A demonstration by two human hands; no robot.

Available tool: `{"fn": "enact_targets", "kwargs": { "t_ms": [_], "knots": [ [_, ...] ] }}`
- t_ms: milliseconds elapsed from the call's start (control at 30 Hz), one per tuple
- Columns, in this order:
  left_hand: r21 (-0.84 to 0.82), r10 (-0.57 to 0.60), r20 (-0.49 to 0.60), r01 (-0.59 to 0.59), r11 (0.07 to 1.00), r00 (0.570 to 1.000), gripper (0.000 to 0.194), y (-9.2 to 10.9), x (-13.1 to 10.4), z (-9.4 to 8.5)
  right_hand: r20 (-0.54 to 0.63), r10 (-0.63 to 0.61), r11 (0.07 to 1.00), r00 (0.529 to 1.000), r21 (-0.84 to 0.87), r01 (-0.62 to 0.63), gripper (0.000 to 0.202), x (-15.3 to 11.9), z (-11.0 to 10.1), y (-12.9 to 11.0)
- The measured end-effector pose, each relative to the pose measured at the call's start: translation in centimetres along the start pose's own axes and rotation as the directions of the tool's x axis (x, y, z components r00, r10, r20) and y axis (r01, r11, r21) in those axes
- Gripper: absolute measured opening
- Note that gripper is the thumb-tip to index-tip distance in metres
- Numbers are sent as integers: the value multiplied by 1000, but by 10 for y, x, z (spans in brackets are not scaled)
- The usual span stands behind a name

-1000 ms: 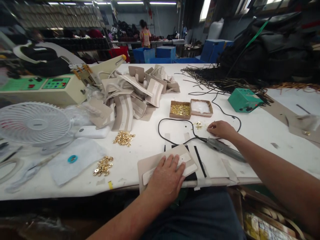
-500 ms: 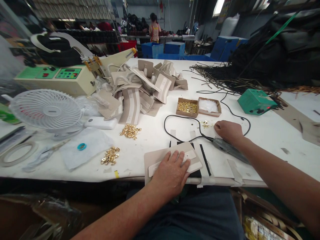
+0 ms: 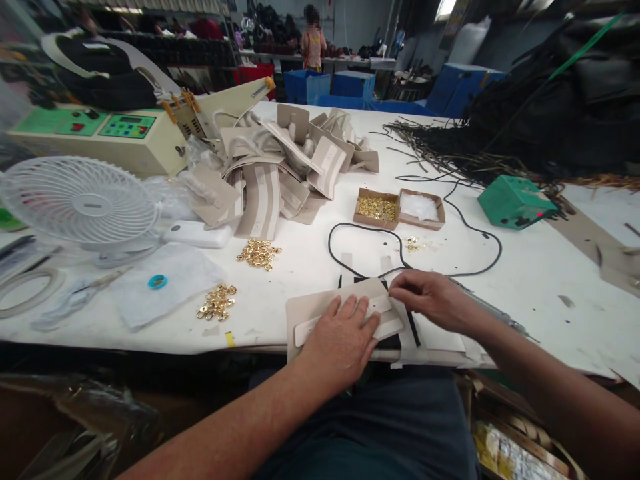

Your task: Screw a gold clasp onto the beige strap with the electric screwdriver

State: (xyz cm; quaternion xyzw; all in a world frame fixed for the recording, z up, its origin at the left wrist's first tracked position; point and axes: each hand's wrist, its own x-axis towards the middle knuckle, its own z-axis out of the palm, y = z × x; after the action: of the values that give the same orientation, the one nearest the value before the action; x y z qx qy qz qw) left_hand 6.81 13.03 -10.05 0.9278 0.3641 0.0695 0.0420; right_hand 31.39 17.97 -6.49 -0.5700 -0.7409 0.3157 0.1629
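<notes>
Beside the black cord (image 3: 365,230), the beige piece (image 3: 320,310) lies under the left hand (image 3: 343,340)'s flat, spread fingers (image 3: 345,308), right hand (image 3: 433,300)'s fingers narrowed at its edge.

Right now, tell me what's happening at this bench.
A person seated at the white table works on a beige cut piece at its near edge. The left hand lies flat on it, pinning it down. The right hand is at the piece's far right corner, fingertips pinched there. Behind lie a black cable, two small boxes, gold fittings and a pile of beige pieces.
</notes>
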Motion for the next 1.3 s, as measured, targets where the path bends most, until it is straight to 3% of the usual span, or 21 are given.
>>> {"fn": "enact_targets", "kwargs": {
  "t_ms": [67, 133, 267, 567, 1067, 1200, 1300],
  "knots": [
    [6, -4, -2, 4, 1000, 1000, 45, 1, 0, -1, 73, -43, 999, 996, 17, 42, 25, -3, 21, -10],
    [12, -4, -7, 4, 1000, 1000, 46, 1, 0, -1, 76, -45, 999, 996, -9, 45, 22, -1, 36, -10],
    [9, -2, -18, 2, 1000, 1000, 48, 0, -1, 2, 43, -24, 998, 999, -53, 26, 18, 6, 46, -2],
    [-11, -7, -21, 7, 1000, 1000, 47, -1, -1, 3, 39, 78, 995, 996, -63, -75, 19, 9, 45, -8],
    [-21, -10, -6, 10, 1000, 1000, 46, -2, -1, 3, 310, 143, 979, 940, 94, -180, 12, 43, 27, -1],
    [0, -13, -11, 13, 1000, 1000, 45, 0, -1, 2, 234, 114, 982, 965, 120, -145, 23, 32, 27, -6],
    [11, -14, -10, 14, 1000, 1000, 45, 1, -1, 1, 40, 115, 988, 993, 100, -119, 30, 11, 19, 0]
  ]
}}
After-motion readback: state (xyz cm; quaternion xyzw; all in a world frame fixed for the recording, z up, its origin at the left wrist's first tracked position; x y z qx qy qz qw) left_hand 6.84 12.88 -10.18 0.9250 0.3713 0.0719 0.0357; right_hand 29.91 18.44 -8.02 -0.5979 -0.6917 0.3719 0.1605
